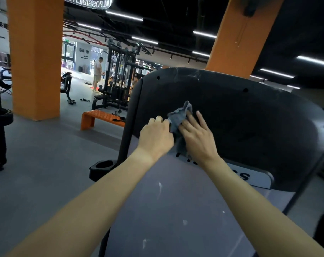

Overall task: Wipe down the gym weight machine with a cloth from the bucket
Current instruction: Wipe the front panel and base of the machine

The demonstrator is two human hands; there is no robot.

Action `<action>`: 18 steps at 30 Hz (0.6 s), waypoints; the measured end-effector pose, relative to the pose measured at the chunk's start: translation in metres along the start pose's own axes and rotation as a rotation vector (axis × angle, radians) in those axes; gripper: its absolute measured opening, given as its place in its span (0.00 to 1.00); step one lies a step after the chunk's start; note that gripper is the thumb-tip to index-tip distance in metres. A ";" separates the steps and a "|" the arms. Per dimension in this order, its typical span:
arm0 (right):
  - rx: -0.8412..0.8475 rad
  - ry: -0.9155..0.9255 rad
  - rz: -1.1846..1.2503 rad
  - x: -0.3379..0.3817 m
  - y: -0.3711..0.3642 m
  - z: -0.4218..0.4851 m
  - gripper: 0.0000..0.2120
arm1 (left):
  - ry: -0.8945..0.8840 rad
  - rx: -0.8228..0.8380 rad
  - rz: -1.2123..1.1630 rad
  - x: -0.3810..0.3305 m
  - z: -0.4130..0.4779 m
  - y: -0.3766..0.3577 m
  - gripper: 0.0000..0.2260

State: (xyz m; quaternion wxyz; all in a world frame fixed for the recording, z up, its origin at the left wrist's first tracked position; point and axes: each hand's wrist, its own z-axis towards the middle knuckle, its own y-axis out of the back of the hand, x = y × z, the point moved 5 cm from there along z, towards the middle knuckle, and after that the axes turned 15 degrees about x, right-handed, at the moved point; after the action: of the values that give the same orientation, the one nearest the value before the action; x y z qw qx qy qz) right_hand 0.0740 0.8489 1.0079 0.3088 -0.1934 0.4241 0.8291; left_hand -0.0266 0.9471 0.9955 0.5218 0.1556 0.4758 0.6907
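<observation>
a: what shows from the head camera?

b: a grey cloth (179, 115) lies on the dark top cover of the weight machine (250, 127), near its middle. the left hand (156, 138) has curled fingers and seems to pinch the cloth's left edge. the right hand (196, 136) lies flat with straight fingers, pressing on the cloth's right side.

a: how should the wiping go?

b: i think the flat hand should push firmly and slide in long, even rows, so no spot gets missed. the other hand should keep the cloth spread out, not bunched up. there are pale scuffs (187, 75) near the top edge and white marks (159, 188) on the grey panel lower down. those look like they need a rub too.

a: what else is around?

b: an orange bench (100, 115) is on the floor to the left, past it a fat orange pillar (35, 52). a cable machine (118, 75) stands far back with a person (97, 71) beside it. a black cup holder (103, 166) sits by the machine's post. i can't see the bucket.

a: what gets in the way?

b: only the arms, which hide part of the letters (240, 175) on the machine. the other things are well apart.
</observation>
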 end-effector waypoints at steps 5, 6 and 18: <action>-0.328 -0.508 0.101 -0.061 0.026 -0.045 0.21 | -0.040 -0.070 -0.091 -0.019 0.000 -0.010 0.14; -0.387 -0.607 0.139 -0.065 0.027 -0.052 0.22 | -0.056 -0.083 -0.102 -0.022 -0.001 -0.012 0.15; -0.178 -0.412 0.036 -0.070 0.003 -0.081 0.18 | -0.192 -0.178 -0.079 -0.067 -0.004 -0.025 0.23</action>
State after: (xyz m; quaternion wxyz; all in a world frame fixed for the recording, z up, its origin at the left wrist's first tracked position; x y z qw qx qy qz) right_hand 0.1283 0.7565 1.0043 0.3556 -0.0390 0.2806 0.8907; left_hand 0.0118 0.8869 0.9919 0.6033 0.1551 0.3661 0.6913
